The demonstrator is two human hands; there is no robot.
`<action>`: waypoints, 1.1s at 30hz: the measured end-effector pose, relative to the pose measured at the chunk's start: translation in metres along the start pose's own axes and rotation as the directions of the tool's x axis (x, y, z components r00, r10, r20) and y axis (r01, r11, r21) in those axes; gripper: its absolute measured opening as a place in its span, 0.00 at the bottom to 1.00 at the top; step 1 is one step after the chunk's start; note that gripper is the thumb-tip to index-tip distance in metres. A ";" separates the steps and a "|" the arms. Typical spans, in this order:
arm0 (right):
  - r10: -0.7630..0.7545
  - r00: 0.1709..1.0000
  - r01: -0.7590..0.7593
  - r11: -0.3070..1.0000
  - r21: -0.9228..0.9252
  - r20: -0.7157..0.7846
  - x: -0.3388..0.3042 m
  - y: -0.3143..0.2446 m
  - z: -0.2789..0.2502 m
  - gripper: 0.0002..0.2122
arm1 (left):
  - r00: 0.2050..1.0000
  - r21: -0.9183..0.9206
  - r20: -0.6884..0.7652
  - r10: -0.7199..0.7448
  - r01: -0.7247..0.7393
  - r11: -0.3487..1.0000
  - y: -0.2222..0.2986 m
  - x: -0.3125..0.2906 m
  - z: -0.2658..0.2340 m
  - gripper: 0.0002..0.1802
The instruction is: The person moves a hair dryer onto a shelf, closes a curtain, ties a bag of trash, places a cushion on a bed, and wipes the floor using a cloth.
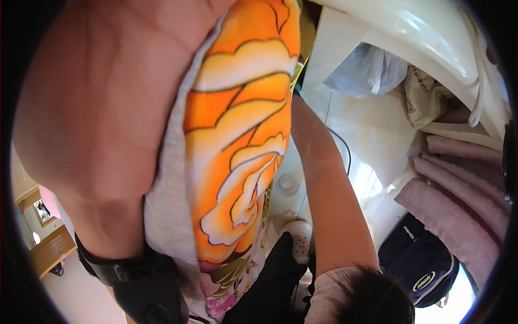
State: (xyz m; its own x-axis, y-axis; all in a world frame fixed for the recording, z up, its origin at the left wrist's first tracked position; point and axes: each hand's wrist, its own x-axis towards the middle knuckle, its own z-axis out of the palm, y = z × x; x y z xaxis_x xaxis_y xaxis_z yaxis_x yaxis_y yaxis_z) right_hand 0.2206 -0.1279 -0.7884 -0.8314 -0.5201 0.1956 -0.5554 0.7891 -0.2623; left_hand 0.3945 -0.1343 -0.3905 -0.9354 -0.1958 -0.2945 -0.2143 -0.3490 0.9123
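A printed cloth [237, 129] with a large orange and white flower hangs upright in the middle, with its pale grey-white reverse showing along the left edge. My left hand [102, 102] looms very large at the upper left, right against that edge, with a black strap [132, 275] round the wrist. Its fingers run out of the picture at the top, so their grip does not show. My right forearm [332, 183] reaches up from the lower right and passes behind the cloth. The cloth hides the right hand; only a dark band shows near the wrist.
At upper right stands a glossy white moulded piece [421, 38], with a white plastic bag [372, 70] beneath it. Pink padded covers [448, 205] and a navy bag [415, 256] lie at right. A white clog [298, 237] rests on the tiled floor [345, 116]. Wooden furniture [51, 251] stands far left.
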 end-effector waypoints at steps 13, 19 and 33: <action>-0.116 0.953 0.137 0.989 -0.058 0.279 -0.028 -0.028 -0.048 0.13 | 0.997 -0.027 0.015 0.074 -0.073 0.997 0.017 -0.001 -0.010 0.02; 0.047 0.983 -0.042 0.998 -0.037 0.177 0.005 -0.017 0.001 0.18 | 0.991 -0.067 0.056 0.123 -0.119 0.991 0.024 0.011 -0.009 0.02; 0.013 0.981 0.025 0.981 -0.192 0.195 -0.008 -0.032 -0.012 0.20 | 0.996 0.079 -0.069 -0.055 0.060 0.995 -0.015 -0.027 0.000 0.02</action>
State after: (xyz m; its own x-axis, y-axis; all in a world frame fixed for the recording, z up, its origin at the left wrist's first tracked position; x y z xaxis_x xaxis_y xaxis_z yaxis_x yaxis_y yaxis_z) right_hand 0.2453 -0.1451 -0.7698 -0.8262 -0.5634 0.0042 -0.5622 0.8239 -0.0712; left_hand 0.4230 -0.1234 -0.3964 -0.9006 -0.2393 -0.3629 -0.2917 -0.2863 0.9127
